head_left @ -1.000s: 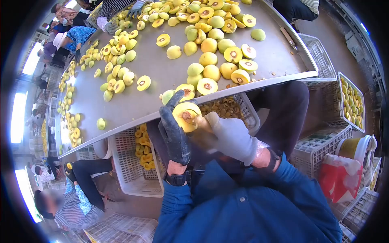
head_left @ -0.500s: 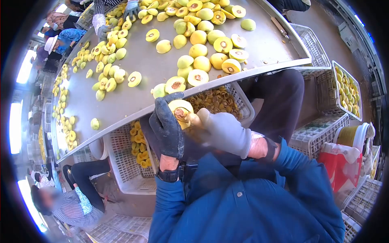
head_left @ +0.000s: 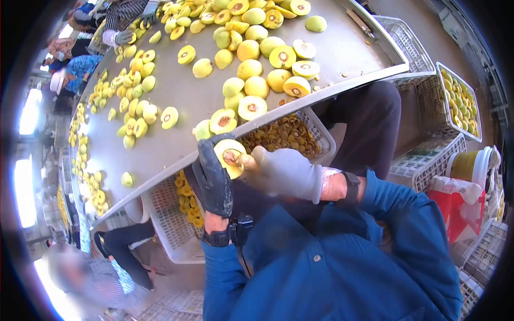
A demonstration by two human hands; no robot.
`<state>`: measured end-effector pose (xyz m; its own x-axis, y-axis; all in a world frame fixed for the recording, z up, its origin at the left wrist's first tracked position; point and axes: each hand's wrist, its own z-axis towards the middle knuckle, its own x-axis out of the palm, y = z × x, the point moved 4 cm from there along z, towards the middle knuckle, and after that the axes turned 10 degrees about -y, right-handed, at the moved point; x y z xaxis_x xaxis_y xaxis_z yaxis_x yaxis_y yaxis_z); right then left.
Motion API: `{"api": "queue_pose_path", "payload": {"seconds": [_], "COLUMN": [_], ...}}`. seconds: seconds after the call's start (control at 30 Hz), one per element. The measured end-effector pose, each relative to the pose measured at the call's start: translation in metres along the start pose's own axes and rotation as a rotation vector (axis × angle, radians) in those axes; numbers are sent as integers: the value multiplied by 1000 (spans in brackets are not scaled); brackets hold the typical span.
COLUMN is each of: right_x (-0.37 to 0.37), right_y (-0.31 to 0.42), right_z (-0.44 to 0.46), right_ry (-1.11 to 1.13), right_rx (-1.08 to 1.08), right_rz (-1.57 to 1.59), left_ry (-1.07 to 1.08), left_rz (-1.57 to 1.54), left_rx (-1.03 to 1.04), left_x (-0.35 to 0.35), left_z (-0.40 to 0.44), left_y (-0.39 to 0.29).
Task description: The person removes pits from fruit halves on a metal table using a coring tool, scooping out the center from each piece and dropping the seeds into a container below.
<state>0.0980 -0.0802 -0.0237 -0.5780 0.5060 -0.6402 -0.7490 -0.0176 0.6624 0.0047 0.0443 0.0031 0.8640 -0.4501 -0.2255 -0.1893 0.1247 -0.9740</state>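
My left hand (head_left: pixel 214 176), in a dark glove, is wrapped round a halved yellow fruit (head_left: pixel 229 159) whose brown centre faces my other hand. My right hand (head_left: pixel 286 172), in a pale grey glove, is closed against the fruit's centre; what its fingers hold is blurred, perhaps a small tool. Both hands are just in front of the metal table's edge (head_left: pixel 321 98). Close beyond them, fruit halves (head_left: pixel 223 121) and whole fruits (head_left: pixel 257 86) lie on the table.
A crate of brown scraps (head_left: pixel 326 150) stands under the table edge, and a white crate (head_left: pixel 170 227) with yellow halves is at the left. A knife (head_left: pixel 360 22) lies at the table's far right. Stacked crates (head_left: pixel 425 160) and a red bag (head_left: pixel 455 206) are at the right. Co-workers sit at the left.
The view has shifted, so the table's fruit appears further left. My left hand still holds the fruit half, and my right hand stays at its centre.
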Motion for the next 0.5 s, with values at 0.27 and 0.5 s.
{"api": "queue_pose_path", "payload": {"seconds": [0.27,0.5], "right_x": [0,-23], "right_y": [12,41], "right_z": [2,-9], "right_ry": [5,580], "right_rx": [319,895], "right_rz": [301,1389], "left_ry": [-124,-90], "left_rz": [192,-110], "left_rx": [292,301], "left_x": [7,6], "left_z": [-8,-18], "left_y": [-12,-18]}}
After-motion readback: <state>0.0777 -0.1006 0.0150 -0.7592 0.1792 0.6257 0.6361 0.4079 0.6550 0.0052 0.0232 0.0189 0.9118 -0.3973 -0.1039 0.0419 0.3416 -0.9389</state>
